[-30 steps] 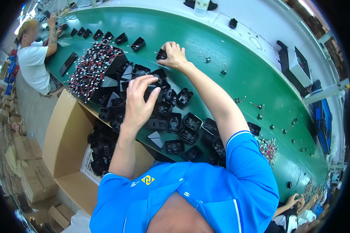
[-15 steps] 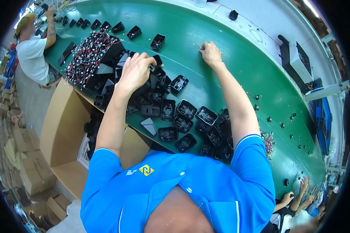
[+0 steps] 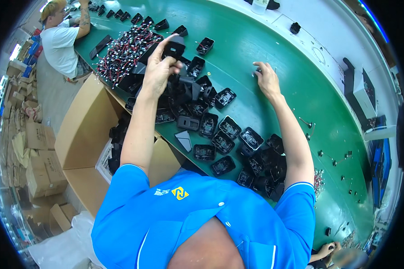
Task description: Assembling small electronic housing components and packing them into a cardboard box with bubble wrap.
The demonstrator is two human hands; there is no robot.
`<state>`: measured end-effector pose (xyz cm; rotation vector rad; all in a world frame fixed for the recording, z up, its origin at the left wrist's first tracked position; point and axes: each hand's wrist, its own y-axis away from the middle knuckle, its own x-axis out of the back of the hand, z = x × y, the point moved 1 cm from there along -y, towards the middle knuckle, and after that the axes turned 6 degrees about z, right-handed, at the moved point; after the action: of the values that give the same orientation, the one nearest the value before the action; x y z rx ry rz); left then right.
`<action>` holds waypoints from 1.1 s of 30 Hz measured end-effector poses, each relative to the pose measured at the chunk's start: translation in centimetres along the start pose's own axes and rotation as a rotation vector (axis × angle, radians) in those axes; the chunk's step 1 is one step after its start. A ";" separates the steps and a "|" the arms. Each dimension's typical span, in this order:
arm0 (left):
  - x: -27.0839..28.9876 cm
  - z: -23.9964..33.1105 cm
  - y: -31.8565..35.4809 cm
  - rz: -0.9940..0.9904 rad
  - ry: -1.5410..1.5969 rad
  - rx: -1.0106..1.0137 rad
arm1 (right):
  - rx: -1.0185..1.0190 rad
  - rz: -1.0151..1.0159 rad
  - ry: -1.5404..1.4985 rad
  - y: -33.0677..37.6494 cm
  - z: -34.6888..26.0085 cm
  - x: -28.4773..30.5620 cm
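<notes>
- The left hand (image 3: pixel 157 74) is closed around one black shell (image 3: pixel 174 46), lifted clear above the heap of shells (image 3: pixel 202 112) that spreads over the green belt (image 3: pixel 256 40).
- The right hand (image 3: pixel 267 80) lies flat on the belt, well to the right of the heap, fingertips pressed on something small and dark. Whether it has truly pinched the piece I cannot tell.
- Small screws or pins (image 3: pixel 307 123) lie scattered on the belt beyond that hand, farther from the heap.
- To my eye the step is joining a small part to the lifted shell. It would go best with the shell turned open side up and held steady near the heap, so the right hand has a short way back.
- The small piece wants a fingertip pinch, not a sweep, or it may skate off across the belt.
- The cardboard box (image 3: pixel 85 148) stands left of the heap, below the belt edge, with more shells in it. The raised shell should stay over the belt, so a slip does not drop it in there.
- A bundle of red and white wires (image 3: pixel 121 56) lies just left of the heap, close under the raised shell, and could snag it.
- Another person (image 3: pixel 60 38) works far left of the heap, well apart.
</notes>
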<state>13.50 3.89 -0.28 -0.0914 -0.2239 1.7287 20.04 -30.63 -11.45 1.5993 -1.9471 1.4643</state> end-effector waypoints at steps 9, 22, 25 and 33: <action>-2.0 0.1 5.2 -0.480 1.418 0.445 | 0.016 -0.182 0.229 0.7 0.6 2.5; -5.6 3.7 8.2 -0.124 1.073 0.519 | 0.040 0.059 -0.642 -1.5 -15.2 7.2; -6.5 3.6 8.5 -0.129 1.134 0.494 | 0.271 0.066 -0.613 -0.6 -19.8 8.3; -6.6 2.7 9.3 -0.234 1.114 0.330 | 0.307 -0.004 -0.243 2.1 -21.1 8.0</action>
<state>5.11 -4.27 0.06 -0.7219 0.8318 1.2435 6.92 -19.09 2.99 1.9929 -1.9082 1.7046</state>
